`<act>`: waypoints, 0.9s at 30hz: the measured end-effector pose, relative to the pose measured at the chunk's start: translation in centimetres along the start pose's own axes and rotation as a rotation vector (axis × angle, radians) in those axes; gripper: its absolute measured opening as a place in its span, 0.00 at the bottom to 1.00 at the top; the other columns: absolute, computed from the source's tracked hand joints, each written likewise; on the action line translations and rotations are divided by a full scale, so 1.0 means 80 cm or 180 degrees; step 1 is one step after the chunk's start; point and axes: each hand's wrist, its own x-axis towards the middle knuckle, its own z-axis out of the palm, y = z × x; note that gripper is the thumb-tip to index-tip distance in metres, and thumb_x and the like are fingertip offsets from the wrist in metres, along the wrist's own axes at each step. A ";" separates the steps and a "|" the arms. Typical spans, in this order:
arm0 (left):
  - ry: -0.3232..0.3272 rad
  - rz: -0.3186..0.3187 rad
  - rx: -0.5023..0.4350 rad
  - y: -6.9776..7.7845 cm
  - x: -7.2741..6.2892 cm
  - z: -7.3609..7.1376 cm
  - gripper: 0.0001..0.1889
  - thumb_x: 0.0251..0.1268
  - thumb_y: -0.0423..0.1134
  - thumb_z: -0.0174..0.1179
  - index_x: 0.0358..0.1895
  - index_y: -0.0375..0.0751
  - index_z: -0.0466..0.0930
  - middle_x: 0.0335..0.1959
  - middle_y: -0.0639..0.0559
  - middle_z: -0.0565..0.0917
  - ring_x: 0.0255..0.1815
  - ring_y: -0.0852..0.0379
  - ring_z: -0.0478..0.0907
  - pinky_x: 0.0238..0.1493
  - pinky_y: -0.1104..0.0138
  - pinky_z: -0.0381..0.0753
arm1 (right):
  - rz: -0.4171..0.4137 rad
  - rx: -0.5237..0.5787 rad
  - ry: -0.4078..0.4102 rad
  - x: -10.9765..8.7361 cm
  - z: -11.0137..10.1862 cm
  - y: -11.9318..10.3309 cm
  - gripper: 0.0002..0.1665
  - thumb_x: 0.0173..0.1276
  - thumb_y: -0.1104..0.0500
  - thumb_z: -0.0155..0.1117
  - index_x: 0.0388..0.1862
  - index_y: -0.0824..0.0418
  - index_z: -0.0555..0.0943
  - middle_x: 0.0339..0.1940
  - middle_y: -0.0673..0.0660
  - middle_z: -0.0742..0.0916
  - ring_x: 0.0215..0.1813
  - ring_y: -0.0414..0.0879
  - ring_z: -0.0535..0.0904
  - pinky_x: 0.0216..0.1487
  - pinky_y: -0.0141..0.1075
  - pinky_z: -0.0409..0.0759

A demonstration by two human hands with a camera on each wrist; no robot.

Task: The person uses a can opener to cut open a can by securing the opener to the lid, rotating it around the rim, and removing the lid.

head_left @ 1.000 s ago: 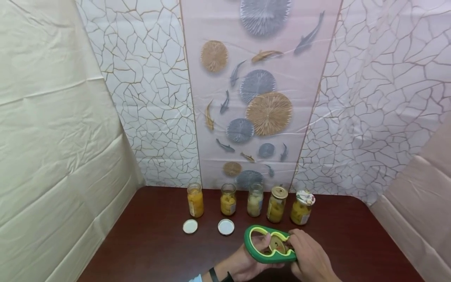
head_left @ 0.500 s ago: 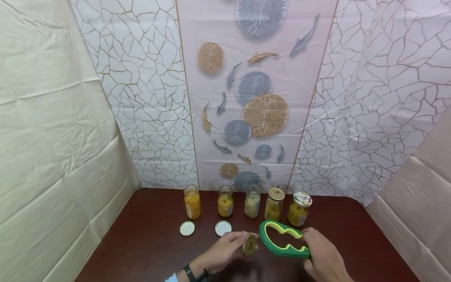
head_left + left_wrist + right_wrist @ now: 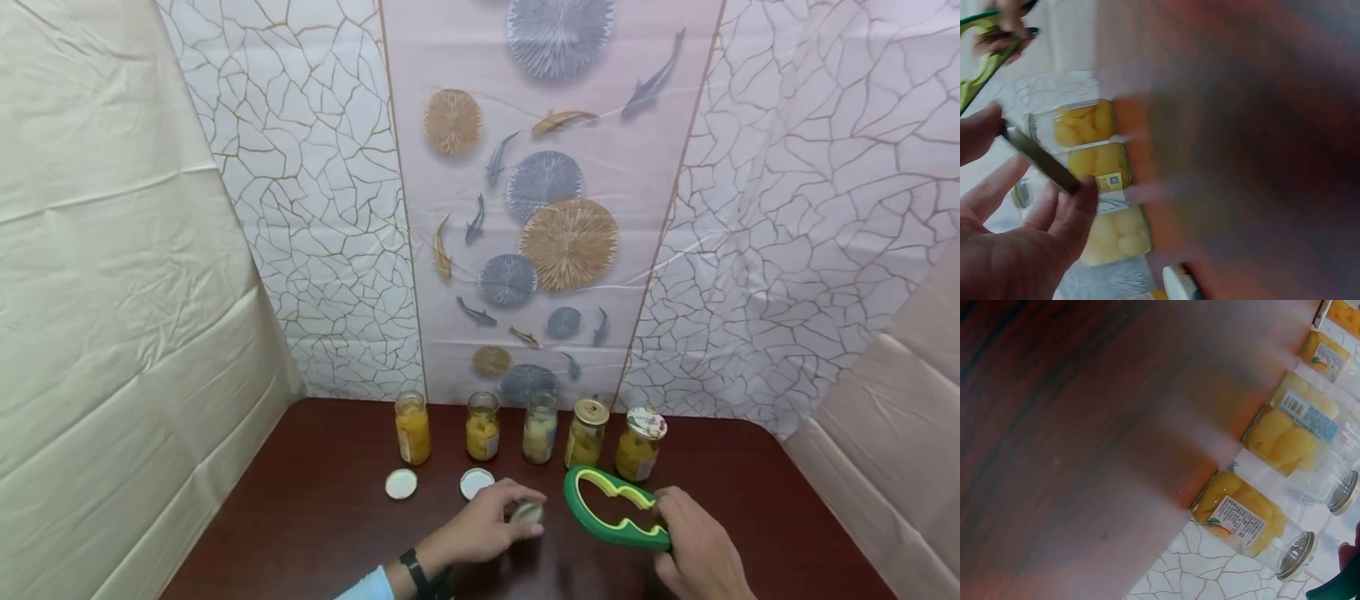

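In the head view my left hand (image 3: 480, 527) pinches a round metal jar lid (image 3: 528, 512) by its rim, above the table. Seen from the left wrist, the lid (image 3: 1041, 157) is edge-on between thumb and fingertips. My right hand (image 3: 701, 542) grips the end of a green jar opener (image 3: 600, 527) with a yellow-green scalloped inner edge, and nothing sits inside its loop. Beyond the hands stand three lidless jars: one of orange fruit (image 3: 413, 433), one of yellow fruit (image 3: 482, 435) and one of pale fruit (image 3: 539, 437).
To their right stand a gold-lidded jar (image 3: 585, 442) and a jar with a white patterned lid (image 3: 637, 452). Two loose lids lie on the dark red table (image 3: 300, 508): one white lid (image 3: 401, 483) at left, another white lid (image 3: 476, 481) by my left hand.
The gold lid has come out of the opener's loop into my left hand, which moved left and turned it over, paler side showing. The opener moved right with my right hand.
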 end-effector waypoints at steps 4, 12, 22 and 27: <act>-0.0299 0.0009 0.0889 -0.005 0.023 0.010 0.20 0.71 0.46 0.73 0.63 0.52 0.88 0.55 0.61 0.87 0.53 0.68 0.80 0.53 0.71 0.82 | -0.0007 0.0038 0.0032 -0.001 0.001 0.001 0.25 0.28 0.71 0.57 0.33 0.56 0.76 0.37 0.46 0.82 0.37 0.34 0.69 0.35 0.29 0.68; -0.0540 0.0097 0.1825 -0.005 0.044 0.025 0.19 0.62 0.42 0.80 0.57 0.53 0.92 0.48 0.61 0.89 0.47 0.69 0.81 0.47 0.75 0.82 | -0.0074 0.0199 -0.0044 -0.006 0.002 -0.003 0.25 0.31 0.71 0.59 0.30 0.48 0.72 0.39 0.44 0.83 0.37 0.32 0.70 0.35 0.24 0.68; -0.0358 0.0589 0.2080 -0.054 0.054 0.045 0.16 0.63 0.53 0.77 0.53 0.60 0.93 0.44 0.66 0.90 0.43 0.74 0.83 0.40 0.79 0.82 | -0.0180 0.0257 -0.0057 -0.003 -0.003 -0.002 0.21 0.33 0.70 0.56 0.29 0.52 0.73 0.39 0.46 0.83 0.37 0.34 0.72 0.35 0.26 0.71; -0.0493 0.0547 0.2452 -0.015 0.042 0.042 0.10 0.67 0.53 0.74 0.45 0.56 0.93 0.34 0.61 0.83 0.34 0.69 0.75 0.35 0.76 0.77 | -0.0208 0.0286 -0.0001 -0.002 0.001 -0.005 0.24 0.31 0.71 0.59 0.29 0.49 0.72 0.39 0.45 0.83 0.38 0.35 0.73 0.36 0.26 0.72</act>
